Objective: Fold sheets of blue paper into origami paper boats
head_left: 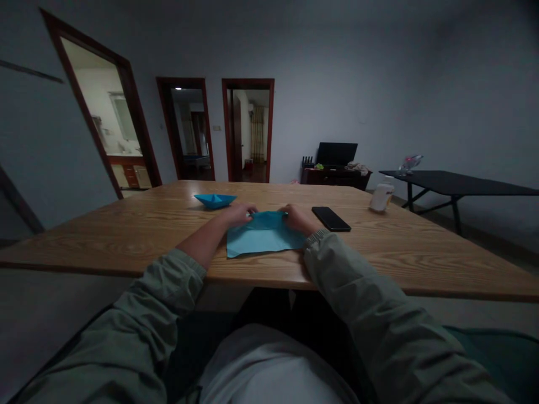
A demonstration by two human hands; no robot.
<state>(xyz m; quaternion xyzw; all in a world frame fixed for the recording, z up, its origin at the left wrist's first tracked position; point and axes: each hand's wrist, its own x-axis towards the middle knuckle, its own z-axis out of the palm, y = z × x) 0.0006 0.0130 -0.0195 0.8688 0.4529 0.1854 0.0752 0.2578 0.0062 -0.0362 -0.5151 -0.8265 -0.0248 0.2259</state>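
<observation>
A sheet of light blue paper (pixel 263 237) lies on the wooden table in front of me, its far edge folded over into a darker band. My left hand (pixel 241 214) grips the far left part of that edge, fingers curled. At the far right part, my right hand (pixel 297 217) pinches the paper the same way. Just beyond my left hand sits a folded blue paper boat (pixel 215 201), upright and apart from the sheet. Some fingertips are hidden behind the hands and the fold.
A black phone (pixel 330 219) lies right of my right hand. Farther right stands a whitish bottle (pixel 382 196) on the wooden table (pixel 370 258). A black table (pixel 455 182) stands beyond at the right, and a TV (pixel 337 154) on a low cabinet is by the far wall.
</observation>
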